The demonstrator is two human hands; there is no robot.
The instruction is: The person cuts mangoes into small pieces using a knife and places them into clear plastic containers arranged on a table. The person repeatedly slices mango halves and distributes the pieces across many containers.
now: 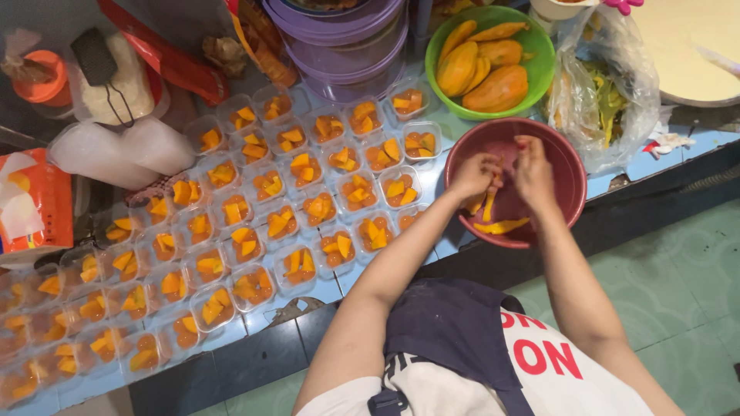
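1. Both hands work inside the red bowl [570, 166] at the surface's edge; the left hand [474, 176] and right hand [533, 171] have their fingers pinched around a mango piece [489, 202].
2. More slices lie at the bowl's bottom.
3. Slippery fruit could squirt free and drop to the floor.
4. An elbow swing might knock the nearby filled plastic cups [337, 248].

Green bowl [541, 69] of peeled mangoes [486, 65]
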